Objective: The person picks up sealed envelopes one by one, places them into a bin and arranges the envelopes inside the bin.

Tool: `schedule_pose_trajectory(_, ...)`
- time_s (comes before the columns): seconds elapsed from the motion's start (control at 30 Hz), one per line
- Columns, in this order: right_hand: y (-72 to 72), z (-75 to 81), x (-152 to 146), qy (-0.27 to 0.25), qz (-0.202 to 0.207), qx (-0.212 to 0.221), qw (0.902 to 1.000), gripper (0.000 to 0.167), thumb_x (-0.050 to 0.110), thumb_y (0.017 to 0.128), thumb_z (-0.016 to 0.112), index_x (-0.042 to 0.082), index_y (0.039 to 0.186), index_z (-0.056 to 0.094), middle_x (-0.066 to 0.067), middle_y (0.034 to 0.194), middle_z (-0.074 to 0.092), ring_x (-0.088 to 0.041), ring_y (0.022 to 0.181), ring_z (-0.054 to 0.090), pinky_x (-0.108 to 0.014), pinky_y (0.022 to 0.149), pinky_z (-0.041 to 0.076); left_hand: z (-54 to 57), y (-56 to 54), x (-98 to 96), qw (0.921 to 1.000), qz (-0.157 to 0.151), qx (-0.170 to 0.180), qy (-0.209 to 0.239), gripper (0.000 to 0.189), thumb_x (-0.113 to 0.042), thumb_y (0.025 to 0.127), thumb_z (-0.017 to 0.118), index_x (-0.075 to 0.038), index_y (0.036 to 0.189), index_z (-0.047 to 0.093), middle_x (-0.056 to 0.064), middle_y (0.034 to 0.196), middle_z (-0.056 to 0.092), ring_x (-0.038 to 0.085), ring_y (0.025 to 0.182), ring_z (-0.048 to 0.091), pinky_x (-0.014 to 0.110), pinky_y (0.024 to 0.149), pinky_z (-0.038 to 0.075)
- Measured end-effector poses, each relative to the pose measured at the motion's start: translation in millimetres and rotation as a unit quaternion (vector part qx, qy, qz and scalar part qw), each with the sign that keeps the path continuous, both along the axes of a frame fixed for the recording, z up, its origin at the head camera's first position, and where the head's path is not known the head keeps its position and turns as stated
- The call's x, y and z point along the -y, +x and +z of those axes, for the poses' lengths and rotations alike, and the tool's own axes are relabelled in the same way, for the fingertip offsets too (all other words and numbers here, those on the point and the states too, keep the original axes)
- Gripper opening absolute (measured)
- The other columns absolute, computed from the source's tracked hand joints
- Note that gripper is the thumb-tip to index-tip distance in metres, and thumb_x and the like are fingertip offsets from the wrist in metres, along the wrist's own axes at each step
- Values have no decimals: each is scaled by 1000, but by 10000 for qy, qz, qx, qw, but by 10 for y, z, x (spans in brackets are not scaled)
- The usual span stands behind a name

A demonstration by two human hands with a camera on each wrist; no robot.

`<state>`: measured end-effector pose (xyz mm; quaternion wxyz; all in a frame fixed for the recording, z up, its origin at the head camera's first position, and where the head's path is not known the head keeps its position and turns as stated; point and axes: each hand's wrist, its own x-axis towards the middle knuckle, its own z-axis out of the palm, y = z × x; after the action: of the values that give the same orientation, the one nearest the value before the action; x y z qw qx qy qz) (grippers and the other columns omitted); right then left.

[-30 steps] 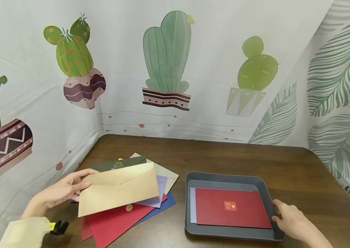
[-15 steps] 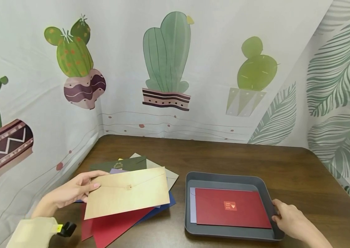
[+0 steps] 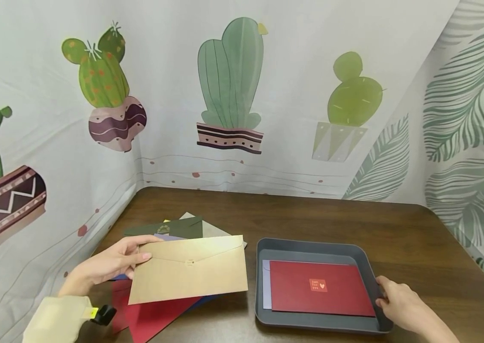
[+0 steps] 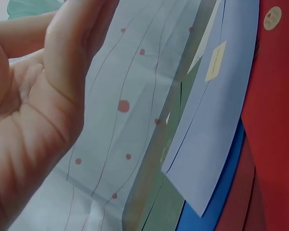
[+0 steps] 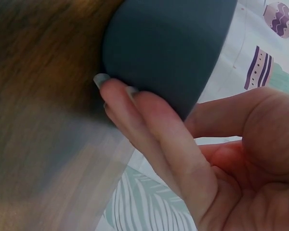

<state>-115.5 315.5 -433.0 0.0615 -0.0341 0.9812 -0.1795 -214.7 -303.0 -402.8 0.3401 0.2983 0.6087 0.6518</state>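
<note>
Left hand (image 3: 115,262): on my head feed it comes out of a cream-coloured cloth sleeve (image 3: 55,319), thumb and fingers pinched together on the left end of a long gold-coloured paper envelope (image 3: 194,278)

Loose fan below: I make out a dark green envelope (image 3: 190,228), a blue envelope (image 4: 226,178), a lavender envelope (image 4: 202,144), a bright red envelope (image 4: 279,96) and an off-white envelope (image 3: 211,229), overlapping on the brown wood-look counter (image 3: 417,247)

Gold envelope: held over that fan, partly covering it, its right end just beside a dark grey rectangular tray (image 3: 310,245) in my view

Grey tray: inside, a flat dark red envelope (image 3: 289,290) lies on a pale lilac envelope (image 3: 266,286), which shows at its left edge

Right hand (image 3: 402,305): I see the fingers against the tray's right outer wall, thumb at the rim, gripping it
</note>
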Motion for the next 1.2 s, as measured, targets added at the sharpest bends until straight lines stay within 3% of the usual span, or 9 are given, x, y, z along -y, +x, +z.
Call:
schedule_pose_trajectory(0.33, 6, -6, -9, -78, 13, -27, 10000, 37, 0, 80, 69, -12, 112, 54, -9, 83, 68, -22, 77, 65, -37, 60, 52, -30, -61, -136, 9989, -237, -371, 182, 44, 7, 101, 31, 3, 145, 31, 10, 124, 64, 25, 96, 70, 50, 71, 58)
schedule_pose_trajectory(0.5, 12, 0, -4, -81, -3, -111, 9999, 37, 0, 80, 69, -11, 112, 54, -7, 82, 68, -20, 75, 64, -36, 59, 51, -23, -62, -230, 9995, -145, -282, 3, 43, 4, 102, 34, -3, 145, 36, 8, 123, 65, 23, 97, 70, 47, 73, 58)
schedule_pose_trajectory(0.7, 15, 5, -1, -108, 9, -61, 9999, 38, 1, 80, 69, -12, 112, 54, -10, 84, 69, -23, 78, 66, -39, 61, 53, -30, -61, -349, 9998, -188, -87, -23, 41, 2, 102, 36, -2, 143, 38, 10, 122, 66, 22, 97, 70, 45, 75, 58)
schedule_pose_trajectory(0.93, 16, 8, 0, -82, 7, -16, 10000, 38, 0, 80, 69, -12, 112, 54, -12, 84, 69, -26, 79, 67, -41, 61, 53, -59, -79, -505, 9995, -306, -21, 59, 43, 2, 102, 37, 2, 144, 33, 15, 123, 66, 26, 100, 70, 52, 76, 56)
schedule_pose_trajectory(1.2, 14, 19, 12, -38, -9, -31, 10000, 37, 1, 80, 69, -11, 112, 54, -6, 82, 67, -20, 75, 63, -37, 59, 51, -68, -85, -662, 9983, -478, 247, 238, 45, 1, 101, 40, 2, 146, 29, 11, 129, 63, 30, 108, 67, 55, 81, 53)
